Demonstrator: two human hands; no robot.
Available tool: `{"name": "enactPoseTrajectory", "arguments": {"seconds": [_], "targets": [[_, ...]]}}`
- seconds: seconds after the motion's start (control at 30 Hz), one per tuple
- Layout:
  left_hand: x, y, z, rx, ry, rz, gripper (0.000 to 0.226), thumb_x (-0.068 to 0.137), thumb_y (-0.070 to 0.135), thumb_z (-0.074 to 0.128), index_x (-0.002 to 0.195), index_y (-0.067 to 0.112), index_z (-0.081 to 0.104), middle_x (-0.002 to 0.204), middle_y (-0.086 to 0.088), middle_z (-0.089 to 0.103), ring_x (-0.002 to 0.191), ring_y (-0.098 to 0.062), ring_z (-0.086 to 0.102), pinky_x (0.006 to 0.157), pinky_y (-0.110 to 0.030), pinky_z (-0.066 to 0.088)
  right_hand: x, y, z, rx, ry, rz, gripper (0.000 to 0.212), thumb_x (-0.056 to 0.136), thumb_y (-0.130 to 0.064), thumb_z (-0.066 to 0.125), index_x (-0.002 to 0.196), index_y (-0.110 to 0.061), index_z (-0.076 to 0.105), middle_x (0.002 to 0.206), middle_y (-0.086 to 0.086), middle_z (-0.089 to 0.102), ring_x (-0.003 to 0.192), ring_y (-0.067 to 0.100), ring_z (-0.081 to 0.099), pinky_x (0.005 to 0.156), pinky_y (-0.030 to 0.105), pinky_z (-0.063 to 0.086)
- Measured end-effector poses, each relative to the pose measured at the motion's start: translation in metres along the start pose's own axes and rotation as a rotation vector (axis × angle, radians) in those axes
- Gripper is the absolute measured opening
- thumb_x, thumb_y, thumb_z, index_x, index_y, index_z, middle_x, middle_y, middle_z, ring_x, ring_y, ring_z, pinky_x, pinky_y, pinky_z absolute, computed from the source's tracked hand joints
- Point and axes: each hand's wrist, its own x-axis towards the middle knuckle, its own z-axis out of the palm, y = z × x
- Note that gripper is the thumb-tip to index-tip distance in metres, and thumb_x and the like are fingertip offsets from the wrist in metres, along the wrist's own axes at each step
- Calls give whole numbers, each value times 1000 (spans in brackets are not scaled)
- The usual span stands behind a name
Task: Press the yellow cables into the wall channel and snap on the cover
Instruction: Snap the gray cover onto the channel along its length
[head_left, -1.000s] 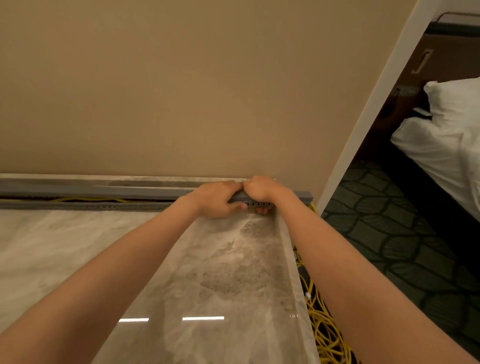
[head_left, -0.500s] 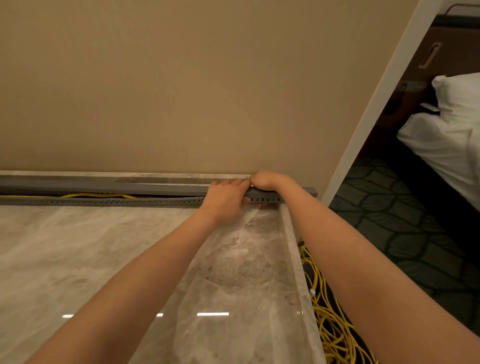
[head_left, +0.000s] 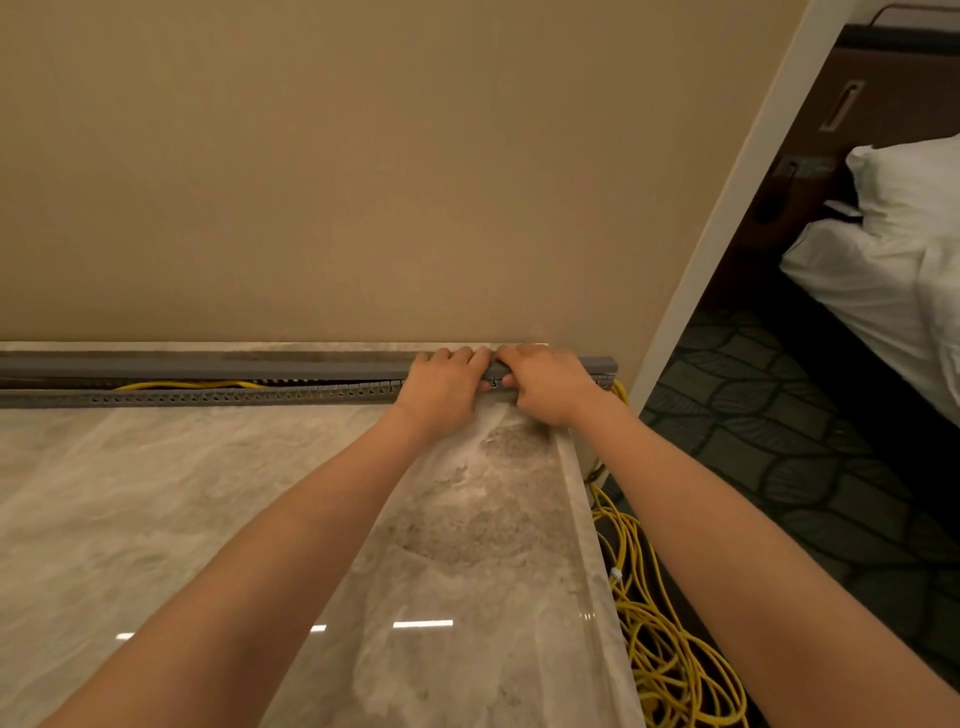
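A grey slotted wall channel (head_left: 208, 398) runs along the foot of the beige wall, at the back of a marble counter (head_left: 208, 519). Its grey cover strip (head_left: 291, 364) lies over it, seated at the right end and still lifted to the left, where a yellow cable (head_left: 187, 385) shows in the gap. My left hand (head_left: 441, 387) and my right hand (head_left: 545, 382) sit side by side near the right end, fingers curled over the cover's top and thumbs under the channel, squeezing the two together.
Loose yellow cable (head_left: 670, 649) lies coiled on the dark patterned carpet (head_left: 805, 467) beside the counter's right edge. A white wall corner (head_left: 727, 208) stands right of the channel's end. A bed with white linen (head_left: 893, 270) is at the far right.
My left hand slid a little left along the cover and came back beside the right hand. The camera view shifted slightly right. The cover stays lifted on the left.
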Motion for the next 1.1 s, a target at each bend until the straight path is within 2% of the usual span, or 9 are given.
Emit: {"name": "enactPoseTrajectory", "arguments": {"seconds": [0.1, 0.17, 0.23, 0.33, 0.43, 0.57, 0.7, 0.83, 1.1], "targets": [[-1, -5, 2, 71, 5, 96, 47, 91, 38, 50, 126, 7, 45, 117, -8, 56, 105, -30, 57, 79, -40, 46, 1, 0, -2, 17, 1, 12, 30, 94, -20, 43, 123, -15, 46, 122, 10, 59, 112, 29, 55, 75, 31, 35], [-1, -7, 3, 154, -20, 151, 52, 71, 36, 72, 109, 4, 53, 95, -9, 63, 83, -28, 65, 59, -34, 48, 4, 1, -6, 57, -23, 29, 26, 95, -20, 42, 119, -13, 49, 121, 10, 61, 110, 29, 56, 75, 31, 35], [0, -8, 3, 261, 5, 147, 53, 53, 24, 78, 97, 5, 55, 79, -6, 64, 65, -23, 64, 47, -27, 44, 4, 2, -7, 67, -24, 31, 24, 96, -21, 42, 116, -12, 52, 120, 10, 62, 109, 30, 56, 76, 32, 38], [3, -5, -3, 275, -90, 179, 44, 87, 16, 49, 128, 0, 42, 115, -14, 55, 100, -29, 60, 72, -36, 49, 0, 4, -5, 27, -11, -10, 34, 96, -32, 43, 123, -13, 50, 125, 10, 60, 113, 28, 54, 86, 35, 41], [12, -8, -9, 285, -90, 232, 39, 97, 14, 31, 134, 0, 32, 127, -15, 50, 111, -31, 58, 81, -38, 48, -2, 5, 0, -112, -27, -28, 59, 89, -49, 51, 134, -13, 40, 136, 8, 50, 126, 27, 45, 100, 38, 36], [15, -10, -11, 222, -158, 201, 34, 96, 13, 33, 128, 1, 36, 126, -15, 52, 110, -32, 57, 83, -39, 47, 1, 1, 8, -152, 28, 9, 50, 93, -42, 47, 130, -9, 41, 135, 10, 49, 126, 27, 43, 101, 40, 34], [11, -10, -9, 156, -184, 200, 44, 99, 31, 37, 134, 4, 33, 131, -14, 48, 115, -32, 53, 88, -40, 44, -3, 4, -1, 59, -21, 25, 45, 94, -42, 46, 125, -11, 47, 129, 10, 55, 121, 27, 48, 100, 38, 32], [16, -10, -16, -161, -280, 76, 51, 95, 48, 42, 126, 8, 41, 129, -12, 51, 116, -31, 50, 93, -42, 40, -2, 4, -3, 149, 3, 62, 34, 94, -31, 50, 121, -11, 53, 124, 10, 59, 116, 28, 51, 96, 36, 35], [11, 0, -15, -198, -156, 32, 38, 100, 33, 38, 125, 5, 44, 128, -14, 47, 119, -31, 45, 94, -45, 40, -11, 2, -2, 177, 125, 99, 40, 90, -32, 56, 125, -14, 54, 120, 9, 57, 115, 26, 51, 97, 37, 36]]}}
